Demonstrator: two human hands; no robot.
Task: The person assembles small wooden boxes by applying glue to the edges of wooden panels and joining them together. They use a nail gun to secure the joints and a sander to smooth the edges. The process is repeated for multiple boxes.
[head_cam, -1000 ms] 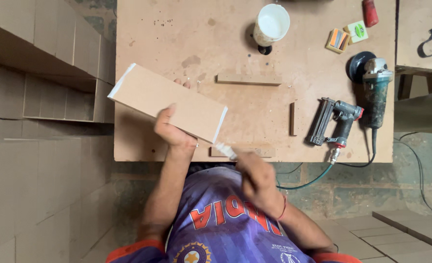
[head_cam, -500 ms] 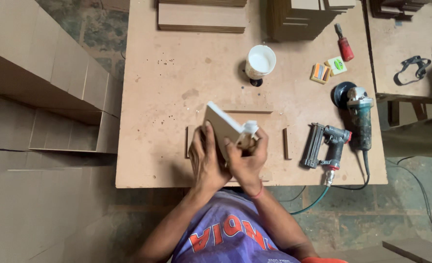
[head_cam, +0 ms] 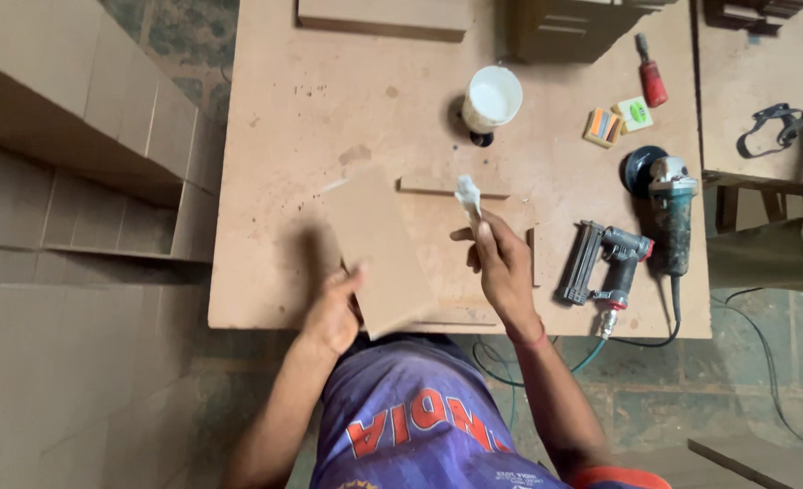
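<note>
We see the left hand (head_cam: 333, 312) gripping a blurred brown board (head_cam: 379, 254) over the workbench (head_cam: 329, 100), the right hand (head_cam: 503, 267) pinching a white rag (head_cam: 467, 196). A white cup (head_cam: 492, 98), nail gun (head_cam: 605, 263) and angle grinder (head_cam: 668, 213) lie beyond, stacked panels (head_cam: 66, 118) alongside.

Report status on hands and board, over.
Left hand grips the board by its near end. Right hand holds a white cloth. Nail gun lies right, clear.
</note>
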